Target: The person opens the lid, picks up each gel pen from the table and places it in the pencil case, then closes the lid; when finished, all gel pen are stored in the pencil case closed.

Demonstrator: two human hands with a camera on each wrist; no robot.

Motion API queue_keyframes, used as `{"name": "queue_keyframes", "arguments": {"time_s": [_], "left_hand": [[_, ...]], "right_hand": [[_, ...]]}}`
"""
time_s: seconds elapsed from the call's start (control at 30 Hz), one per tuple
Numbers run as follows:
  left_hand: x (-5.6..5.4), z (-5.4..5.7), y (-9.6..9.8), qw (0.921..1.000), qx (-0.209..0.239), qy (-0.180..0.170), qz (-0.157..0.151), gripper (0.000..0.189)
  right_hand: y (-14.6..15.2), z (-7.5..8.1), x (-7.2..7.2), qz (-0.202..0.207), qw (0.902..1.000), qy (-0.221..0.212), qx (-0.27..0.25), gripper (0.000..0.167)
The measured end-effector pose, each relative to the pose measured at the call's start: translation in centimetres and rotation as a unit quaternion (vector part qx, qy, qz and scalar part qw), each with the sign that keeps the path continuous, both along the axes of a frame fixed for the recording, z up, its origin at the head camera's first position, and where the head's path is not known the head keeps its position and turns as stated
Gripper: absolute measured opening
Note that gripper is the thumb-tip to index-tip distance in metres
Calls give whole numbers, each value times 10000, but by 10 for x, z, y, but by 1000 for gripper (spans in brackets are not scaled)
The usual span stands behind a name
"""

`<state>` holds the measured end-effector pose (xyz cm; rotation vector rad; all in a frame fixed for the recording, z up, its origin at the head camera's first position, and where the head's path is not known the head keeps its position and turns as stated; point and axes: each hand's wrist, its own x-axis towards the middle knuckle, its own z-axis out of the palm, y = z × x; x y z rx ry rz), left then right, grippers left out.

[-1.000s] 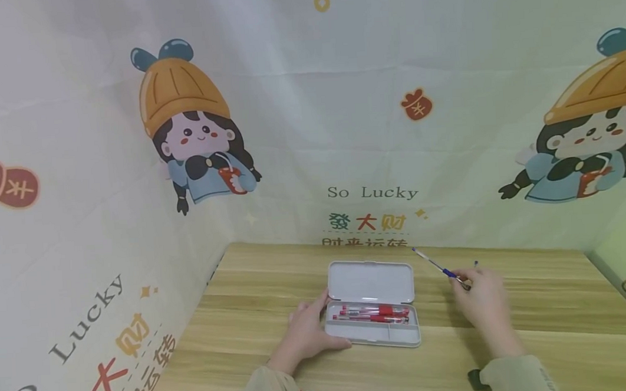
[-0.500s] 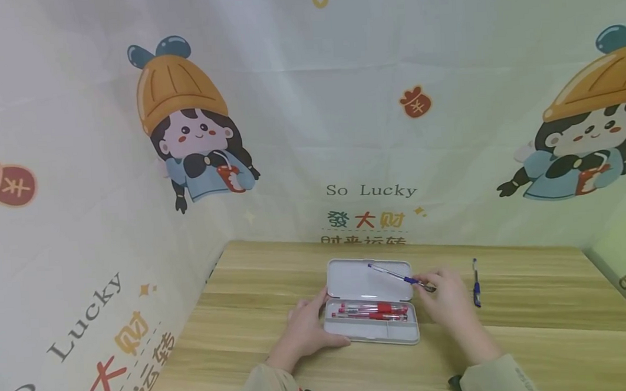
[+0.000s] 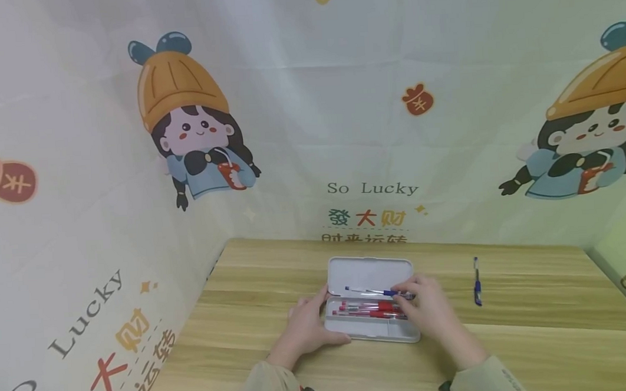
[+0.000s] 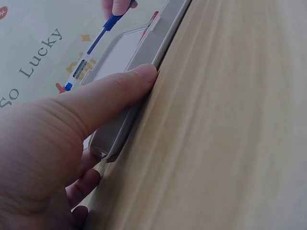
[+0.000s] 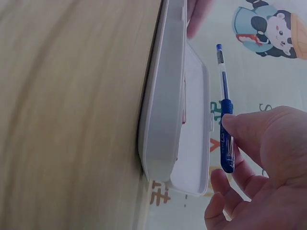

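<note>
A light grey pencil case (image 3: 361, 332) lies on the table with its lid (image 3: 369, 272) raised toward the wall. Several red pens (image 3: 369, 313) lie in its rear compartment. My left hand (image 3: 305, 333) holds the left end of the case, the thumb (image 4: 117, 91) along its front wall and the fingers around the end. Between thumb and fingertips, my right hand (image 3: 429, 308) pinches a clear pen with a blue grip (image 5: 225, 115). That pen is over the back of the case, near the hinge, its blue end pointing left.
Another blue pen (image 3: 477, 282) lies on the wooden table (image 3: 536, 302), to the right of my right hand. A printed cloth (image 3: 288, 132) hangs behind the table and along its left side.
My right hand has carried the blue pen leftward from the right part of the table to over the case. My left hand stays at the case's left end.
</note>
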<state>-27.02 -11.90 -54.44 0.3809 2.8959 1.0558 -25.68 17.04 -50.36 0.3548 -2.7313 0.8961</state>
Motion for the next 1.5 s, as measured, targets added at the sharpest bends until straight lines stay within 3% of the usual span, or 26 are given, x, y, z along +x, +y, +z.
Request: {"name": "queue_keyframes", "arguments": {"time_s": [0.43, 1.13, 1.37, 1.5], "left_hand": [[-1, 0, 0, 10000, -39, 18, 0, 139], [-1, 0, 0, 10000, 11, 35, 8, 138], [0, 1, 0, 10000, 31, -25, -5, 138], [0, 1, 0, 10000, 46, -12, -10, 138]], "right_hand": [[-9, -12, 1, 267, 9992, -195, 228, 12], [-11, -21, -2, 183, 9989, -225, 369, 15], [-8, -17, -2, 152, 9989, -453, 17, 16], [-3, -12, -3, 129, 9994, -221, -243, 19]]}}
